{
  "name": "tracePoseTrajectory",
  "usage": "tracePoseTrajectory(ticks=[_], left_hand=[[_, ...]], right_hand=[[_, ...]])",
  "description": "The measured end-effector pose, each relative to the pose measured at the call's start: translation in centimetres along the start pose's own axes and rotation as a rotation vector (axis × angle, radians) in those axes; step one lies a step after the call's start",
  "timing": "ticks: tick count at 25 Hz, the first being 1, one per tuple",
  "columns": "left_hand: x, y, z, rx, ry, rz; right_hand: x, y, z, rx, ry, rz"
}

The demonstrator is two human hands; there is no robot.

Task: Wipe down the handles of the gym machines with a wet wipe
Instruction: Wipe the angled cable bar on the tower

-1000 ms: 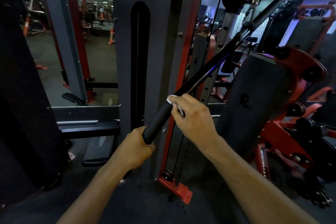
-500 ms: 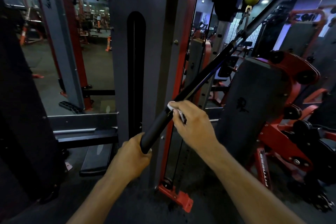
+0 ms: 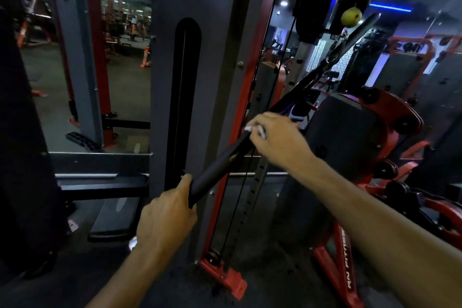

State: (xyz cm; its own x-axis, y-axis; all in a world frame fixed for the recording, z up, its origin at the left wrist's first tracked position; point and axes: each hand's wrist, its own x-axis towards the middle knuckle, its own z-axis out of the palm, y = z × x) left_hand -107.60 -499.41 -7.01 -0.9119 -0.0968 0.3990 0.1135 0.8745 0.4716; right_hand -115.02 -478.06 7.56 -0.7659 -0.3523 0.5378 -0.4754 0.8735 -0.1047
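Wipe (image 3: 255,130) mostly hidden inside right hand (image 3: 280,142); left hand (image 3: 167,217) grips bar (image 3: 220,165) end.

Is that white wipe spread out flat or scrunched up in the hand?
Scrunched up. Only small white bits of the wipe peek out between the curled fingers of the right hand, pressed round the black bar.

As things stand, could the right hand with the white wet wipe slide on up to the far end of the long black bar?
Probably not: the right hand, gripping the white wet wipe, has bare long black bar ahead, but its far end looks beyond arm's reach.
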Motion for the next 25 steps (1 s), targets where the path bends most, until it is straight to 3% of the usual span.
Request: tracePoseTrajectory(ticks=[3,5,8,11,15,18,20,22,25], left_hand=[[-0.1,-0.5,0.4,-0.015,0.053,0.027],[0.0,-0.5,0.6,-0.006,0.074,0.048],[0.2,-0.3,0.7,0.007,0.075,0.042],[-0.2,-0.1,0.9,-0.055,0.035,0.031],[-0.5,-0.8,1.7,-0.152,-0.045,-0.013],[-0.1,-1.1,1.7,-0.232,-0.118,-0.051],[0.3,-1.5,1.7,-0.261,-0.157,-0.067],[0.7,-1.8,1.9,-0.263,-0.198,-0.068],[1.4,-1.9,1.9,-0.334,-0.259,-0.087]], right_hand=[[-0.6,-1.9,0.0,-0.076,-0.177,-0.17],[1.3,-0.3,-1.5,-0.221,-0.213,-0.162],[4.1,2.7,-3.4,-0.423,-0.149,-0.031],[3.4,2.4,-2.3,-0.406,-0.083,0.059],[-1.2,-2.6,1.5,-0.405,-0.077,-0.193],[-3.0,-1.4,2.4,-0.121,0.038,-0.12],[-4.0,0.8,2.4,0.212,0.206,0.126],[-4.7,2.9,3.1,0.7,0.374,0.46],[-4.7,3.5,5.2,1.278,0.313,0.693]])
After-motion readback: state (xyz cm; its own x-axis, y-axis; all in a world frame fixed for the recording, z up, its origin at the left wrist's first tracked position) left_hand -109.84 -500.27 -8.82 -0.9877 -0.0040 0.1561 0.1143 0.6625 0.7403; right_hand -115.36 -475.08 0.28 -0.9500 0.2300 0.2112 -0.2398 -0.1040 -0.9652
